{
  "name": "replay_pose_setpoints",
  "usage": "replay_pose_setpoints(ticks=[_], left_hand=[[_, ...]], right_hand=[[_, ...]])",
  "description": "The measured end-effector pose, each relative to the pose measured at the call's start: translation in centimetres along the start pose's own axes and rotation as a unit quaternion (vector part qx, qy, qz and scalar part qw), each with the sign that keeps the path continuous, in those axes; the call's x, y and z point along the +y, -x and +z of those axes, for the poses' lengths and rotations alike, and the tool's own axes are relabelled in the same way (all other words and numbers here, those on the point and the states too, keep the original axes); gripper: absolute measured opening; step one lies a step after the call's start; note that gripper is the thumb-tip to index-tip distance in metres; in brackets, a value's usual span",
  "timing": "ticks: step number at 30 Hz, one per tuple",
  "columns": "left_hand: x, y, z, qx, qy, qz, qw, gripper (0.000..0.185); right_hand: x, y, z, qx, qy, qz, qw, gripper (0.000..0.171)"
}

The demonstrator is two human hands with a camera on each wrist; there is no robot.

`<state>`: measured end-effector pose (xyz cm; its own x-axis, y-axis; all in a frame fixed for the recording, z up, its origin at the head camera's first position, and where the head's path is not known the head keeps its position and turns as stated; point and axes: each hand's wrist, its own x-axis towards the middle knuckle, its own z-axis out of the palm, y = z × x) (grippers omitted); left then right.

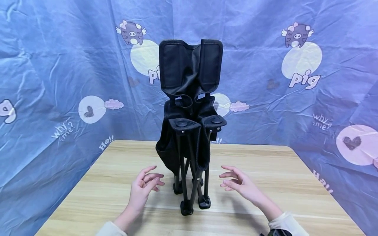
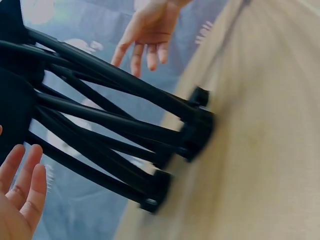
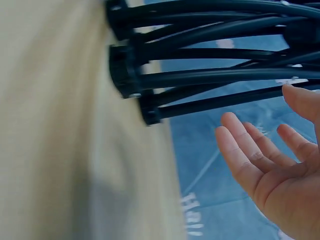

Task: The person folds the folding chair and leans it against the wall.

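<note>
A folded black chair stood upright on its feet near the middle of the wooden table, its fabric bunched around the drawn-together legs. Your left hand hovered just left of the legs, and your right hand hovered just to their right. Neither touched the chair. Both hands were relaxed, fingers spread and loosely bent, palms turned inward toward the frame, and they held nothing.

From your left wrist, the legs ran as a tight bundle down to their plastic feet on the tabletop, with your left hand's fingers at the near edge and your right hand open on the far side. From your right wrist, your open palm sat beside the same bundle, apart from it.

A blue cloth printed with cartoon pigs and the word "pig" hung behind and at both sides of the table.
</note>
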<state>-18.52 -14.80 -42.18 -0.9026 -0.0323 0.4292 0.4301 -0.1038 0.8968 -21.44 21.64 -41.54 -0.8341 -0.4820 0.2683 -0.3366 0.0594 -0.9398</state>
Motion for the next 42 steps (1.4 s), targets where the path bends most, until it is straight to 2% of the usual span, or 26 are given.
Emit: replay_pose_setpoints(ticks=[4,7,12,17,22,25,33,42], left_hand=[[-1.3,0.8,0.1,0.012,-0.015,-0.059,0.9981,0.034],[-2.2,1.2,0.2,0.001,-0.016,-0.108,0.9941,0.044],[-3.6,1.7,0.5,-0.059,-0.012,-0.194,0.9792,0.066],[-4.8,2.1,0.8,-0.12,0.011,-0.24,0.9632,0.071],[-5.5,2.4,1.2,-0.158,0.044,-0.268,0.9492,0.068],[-5.7,2.4,1.4,-0.172,0.055,-0.276,0.944,0.069],[-6.0,2.8,1.9,-0.173,0.079,-0.298,0.9352,0.064],[-6.0,3.0,3.2,-0.226,0.086,-0.309,0.9197,0.063]], right_hand=[[1.2,0.7,0.5,-0.011,-0.001,0.037,0.999,0.056],[2.3,1.0,1.0,-0.019,-0.018,0.068,0.997,0.061],[3.8,1.2,1.8,-0.042,-0.075,0.11,0.99,0.067],[4.7,1.2,2.7,-0.057,-0.102,0.127,0.985,0.068],[5.3,0.9,3.4,-0.065,-0.14,0.156,0.976,0.066],[5.5,0.7,3.6,-0.066,-0.151,0.164,0.973,0.064],[5.7,0.4,3.7,-0.069,-0.136,0.171,0.973,0.066],[5.6,0.0,3.8,-0.072,-0.128,0.172,0.974,0.066]])
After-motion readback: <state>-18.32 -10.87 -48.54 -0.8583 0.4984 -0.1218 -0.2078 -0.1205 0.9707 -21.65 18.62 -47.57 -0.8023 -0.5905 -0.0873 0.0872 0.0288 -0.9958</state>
